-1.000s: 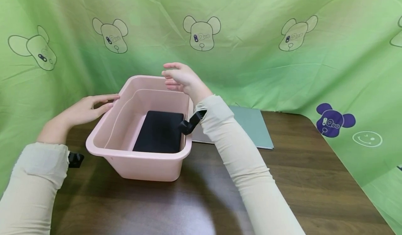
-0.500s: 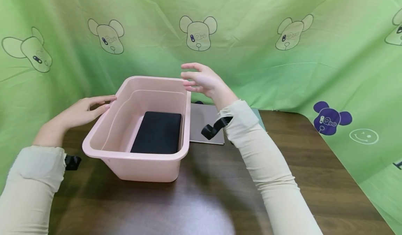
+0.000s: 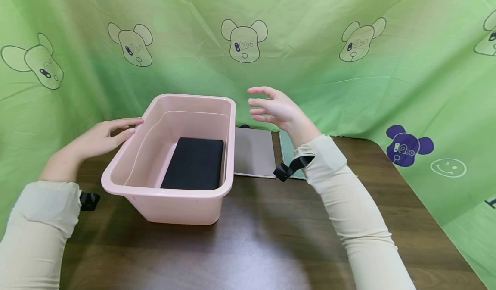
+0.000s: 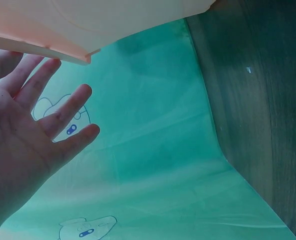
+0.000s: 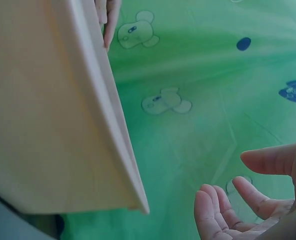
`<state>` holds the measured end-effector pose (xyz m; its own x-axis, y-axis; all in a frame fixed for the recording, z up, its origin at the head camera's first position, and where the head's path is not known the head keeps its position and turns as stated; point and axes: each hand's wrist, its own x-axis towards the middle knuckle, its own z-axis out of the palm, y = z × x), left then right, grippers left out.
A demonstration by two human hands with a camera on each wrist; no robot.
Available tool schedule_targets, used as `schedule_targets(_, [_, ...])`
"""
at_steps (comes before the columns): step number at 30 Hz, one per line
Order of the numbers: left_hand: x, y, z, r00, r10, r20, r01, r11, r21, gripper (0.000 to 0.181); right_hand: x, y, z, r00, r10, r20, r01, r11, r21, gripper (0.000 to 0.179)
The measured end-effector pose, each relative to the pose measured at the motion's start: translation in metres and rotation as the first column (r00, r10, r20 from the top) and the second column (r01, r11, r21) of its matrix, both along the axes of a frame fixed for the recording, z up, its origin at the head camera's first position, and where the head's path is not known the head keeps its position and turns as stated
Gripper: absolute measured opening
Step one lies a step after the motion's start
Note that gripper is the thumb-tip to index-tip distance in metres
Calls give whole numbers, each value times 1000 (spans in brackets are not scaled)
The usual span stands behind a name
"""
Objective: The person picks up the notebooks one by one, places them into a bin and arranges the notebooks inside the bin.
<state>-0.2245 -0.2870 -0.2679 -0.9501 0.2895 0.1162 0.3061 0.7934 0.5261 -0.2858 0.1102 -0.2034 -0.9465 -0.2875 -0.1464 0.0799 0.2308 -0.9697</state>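
A pink plastic tub (image 3: 178, 208) stands on the table, left of the middle in the head view. Inside it lies a black flat rectangular thing (image 3: 193, 163), its kind not clear. My left hand (image 3: 93, 140) rests its fingertips against the tub's left rim; the left wrist view shows its fingers (image 4: 65, 112) spread and fairly straight. To the right of the tub, my right hand (image 3: 280, 111) hangs in the air with nothing in it. Its thumb and fingers (image 5: 208, 212) are loosely bent and apart from the tub wall (image 5: 47, 110).
Right of the tub a thin grey flat panel or book (image 3: 254, 152) lies on the wooden table (image 3: 248, 238). Beside it is a thin pale-green one (image 3: 286, 150), partly hidden by my right wrist. A green curtain (image 3: 302, 74) with printed bear heads hangs behind and at both sides.
My right hand has moved rightward from above the tub's far right side to beyond its rim, uncovering the grey panel. The left hand keeps its place on the rim.
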Motion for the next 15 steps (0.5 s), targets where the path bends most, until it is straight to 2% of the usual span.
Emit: schedule_targets(15, [1,1,0,1000,0,7,0,1000,13,47,4,75,-31,999,-44,-22,46,996,79,53])
